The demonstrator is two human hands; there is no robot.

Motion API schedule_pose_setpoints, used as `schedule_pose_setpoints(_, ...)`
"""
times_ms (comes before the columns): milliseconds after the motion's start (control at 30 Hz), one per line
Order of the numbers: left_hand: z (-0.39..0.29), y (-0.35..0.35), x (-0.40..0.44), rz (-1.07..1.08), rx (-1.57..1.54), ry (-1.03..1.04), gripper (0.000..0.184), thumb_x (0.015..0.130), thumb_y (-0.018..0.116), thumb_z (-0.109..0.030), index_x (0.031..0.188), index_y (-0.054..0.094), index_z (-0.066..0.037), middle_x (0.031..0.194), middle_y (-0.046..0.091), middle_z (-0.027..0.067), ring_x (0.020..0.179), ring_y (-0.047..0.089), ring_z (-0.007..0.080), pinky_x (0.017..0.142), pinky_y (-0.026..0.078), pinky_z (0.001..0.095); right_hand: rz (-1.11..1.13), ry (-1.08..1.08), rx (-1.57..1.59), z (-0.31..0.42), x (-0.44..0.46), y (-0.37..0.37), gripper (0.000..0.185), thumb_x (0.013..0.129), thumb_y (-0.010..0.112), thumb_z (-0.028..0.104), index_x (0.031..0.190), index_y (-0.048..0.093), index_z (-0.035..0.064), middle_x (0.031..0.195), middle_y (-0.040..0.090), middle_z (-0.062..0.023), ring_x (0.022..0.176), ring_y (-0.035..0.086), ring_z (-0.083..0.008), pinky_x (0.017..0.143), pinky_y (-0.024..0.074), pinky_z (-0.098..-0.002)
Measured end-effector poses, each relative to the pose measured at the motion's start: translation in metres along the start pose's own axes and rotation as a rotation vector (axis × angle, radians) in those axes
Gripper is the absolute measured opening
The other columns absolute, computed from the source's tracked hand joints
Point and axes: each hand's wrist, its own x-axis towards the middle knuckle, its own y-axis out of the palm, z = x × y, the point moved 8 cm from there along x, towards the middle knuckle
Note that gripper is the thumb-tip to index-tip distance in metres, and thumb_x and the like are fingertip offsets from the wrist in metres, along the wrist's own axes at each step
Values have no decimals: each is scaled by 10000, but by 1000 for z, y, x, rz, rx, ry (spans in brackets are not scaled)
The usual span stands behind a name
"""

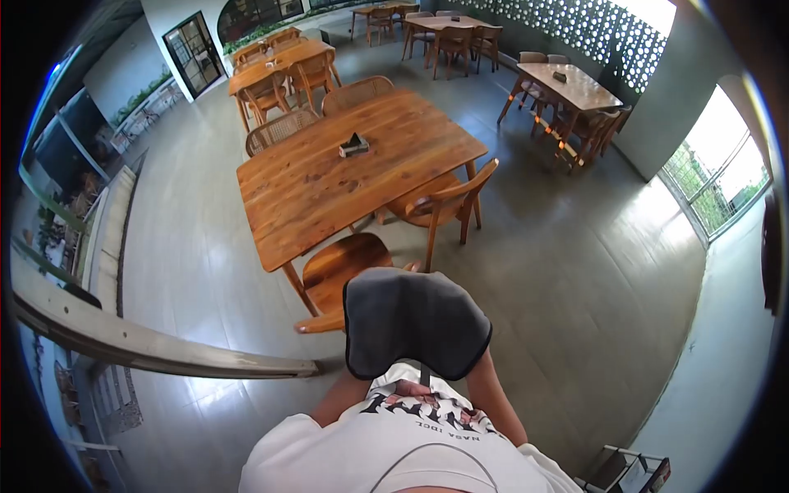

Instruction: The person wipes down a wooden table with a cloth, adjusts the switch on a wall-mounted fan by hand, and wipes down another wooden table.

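A dark grey cloth (411,320) with a black edge is spread in front of my white printed shirt. Both my forearms reach up to it from below, one at each side. The cloth covers my left hand and my right hand, so their fingers do not show. Just beyond the cloth stand a wooden chair (343,267) and a wooden table (362,185), with a small dark holder (354,145) on the tabletop. The cloth's upper edge overlaps the chair in view.
A second chair (448,205) stands at the table's right side. More tables (575,85) and chairs are farther back. A pale beam (164,349) juts in from the left. A small rack (629,470) is at the lower right, near the wall.
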Motion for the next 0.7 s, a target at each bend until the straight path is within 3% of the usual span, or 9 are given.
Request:
schedule_pose_setpoints(33, -8, 4, 28, 5, 7, 25, 583, 961, 646, -326, 1405, 482, 15, 1389, 543, 162, 1272, 532, 238, 1130, 368, 344, -46, 12, 557, 0, 23, -22, 439, 1008, 554, 168, 1404, 474, -7, 1415, 542, -121, 1292, 512, -231, 1145, 357, -353)
schedule_pose_setpoints(67, -14, 10, 48, 21, -60, 21, 586, 961, 642, -335, 1403, 484, 16, 1388, 544, 164, 1270, 534, 240, 1129, 370, 347, -44, -1, 560, -10, 34, -45, 439, 1008, 554, 168, 1404, 474, -7, 1415, 542, -121, 1292, 512, -231, 1145, 357, -353)
schedule_pose_setpoints(133, -18, 24, 68, 36, -203, -20, 592, 960, 634, -352, 1400, 487, 17, 1386, 547, 167, 1267, 538, 245, 1125, 375, 353, -146, 254, 1084, -51, 36, -82, 426, 1016, 534, 166, 1402, 483, -5, 1396, 560, -126, 1265, 542, -230, 1116, 402, -361)
schedule_pose_setpoints(233, -22, 46, 122, 72, -419, -33, 603, 959, 622, -377, 1395, 492, 20, 1383, 551, 171, 1262, 543, 253, 1120, 381, 362, -41, -24, 1033, -24, 89, -124, 435, 1019, 526, 172, 1411, 471, -8, 1373, 576, -131, 1218, 582, -227, 1069, 459, -363)
schedule_pose_setpoints(267, -20, 54, 138, 78, -494, -38, 607, 959, 618, -386, 1393, 494, 20, 1383, 552, 173, 1260, 545, 255, 1119, 383, 365, -29, -23, 1032, -30, 106, -140, 435, 1019, 526, 172, 1411, 471, -8, 1373, 576, -131, 1218, 582, -227, 1069, 459, -363)
schedule_pose_setpoints(333, -9, 71, 159, 76, -646, -65, 616, 959, 610, -403, 1390, 497, 22, 1381, 555, 176, 1257, 548, 260, 1115, 387, 371, -126, 167, 1255, -61, 128, -169, 447, 1023, 521, 188, 1419, 458, -9, 1368, 581, -127, 1190, 602, -219, 1049, 482, -362)
schedule_pose_setpoints(467, -3, 107, 216, 81, -940, -72, 634, 958, 594, -437, 1383, 503, 25, 1377, 560, 182, 1250, 555, 270, 1109, 396, 383, 23, 58, 1124, -72, 203, -232, 459, 1023, 525, 214, 1420, 460, -6, 1376, 576, -130, 1207, 593, -219, 1057, 477, -365)
schedule_pose_setpoints(633, 21, 135, 268, 71, -1252, -70, 656, 957, 579, -471, 1376, 510, 28, 1373, 565, 188, 1243, 562, 280, 1102, 404, 396, 43, 352, 1123, -135, 248, -286, 445, 1021, 520, 225, 1394, 486, -14, 1345, 594, -141, 1181, 611, -223, 1026, 499, -365)
schedule_pose_setpoints(700, 68, 104, 277, -336, -1071, -36, 647, 917, 571, -447, 1350, 534, 33, 1321, 608, 205, 1203, 598, 324, 1099, 415, 438, 103, 357, 1040, -131, 269, -299, 439, 1023, 508, 248, 1373, 506, -16, 1316, 613, -141, 1156, 625, -230, 1020, 501, -371)
